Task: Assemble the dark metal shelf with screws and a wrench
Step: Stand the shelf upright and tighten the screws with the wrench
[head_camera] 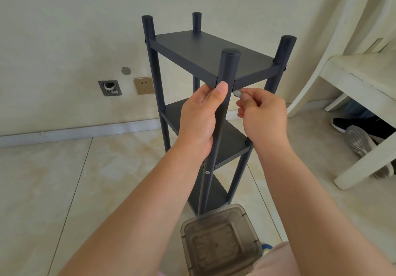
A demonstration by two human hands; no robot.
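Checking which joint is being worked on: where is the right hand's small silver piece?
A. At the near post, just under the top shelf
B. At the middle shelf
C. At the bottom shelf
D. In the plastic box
A: the right hand pinches the silver piece beside the near post, just under the top shelf.
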